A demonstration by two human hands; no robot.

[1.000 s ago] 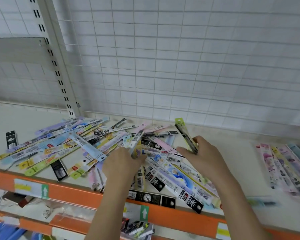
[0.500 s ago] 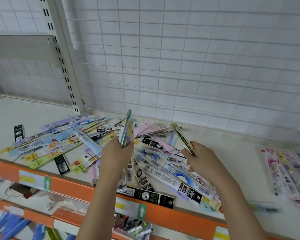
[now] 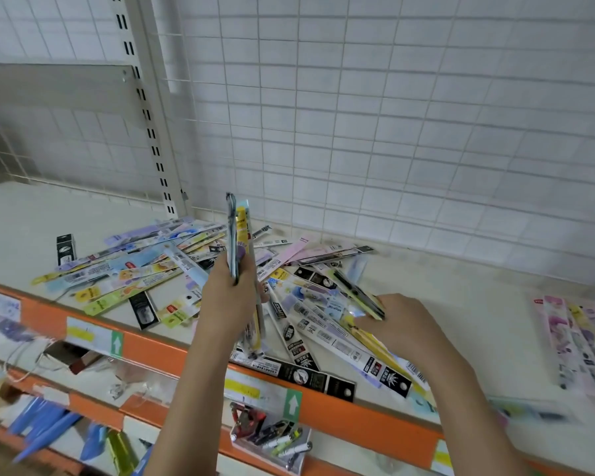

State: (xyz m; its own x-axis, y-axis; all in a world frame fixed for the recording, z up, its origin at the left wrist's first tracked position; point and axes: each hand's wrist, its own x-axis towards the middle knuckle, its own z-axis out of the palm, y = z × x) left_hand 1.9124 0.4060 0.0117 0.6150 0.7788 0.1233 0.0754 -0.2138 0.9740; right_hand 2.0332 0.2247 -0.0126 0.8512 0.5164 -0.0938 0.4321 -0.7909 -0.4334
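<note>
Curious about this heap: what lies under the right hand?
Overlapping pen packets on the shelf. The right hand grips a dark packet; whatever lies directly beneath its palm is covered.

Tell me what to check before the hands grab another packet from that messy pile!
1. Left-hand grip on the upright bundle: fingers curled round it, ok.
2. Right-hand grip on the dark packet: pinched at one end, ok.
3. A hand free for another packet: not ok, both are full.
4. Black packets at the front: not ok, they overhang the orange shelf edge and might slip off.
5. Bundle all one sort: cannot tell, it is seen edge-on.
6. Bare shelf between the pile and the neat row: ok.
</note>
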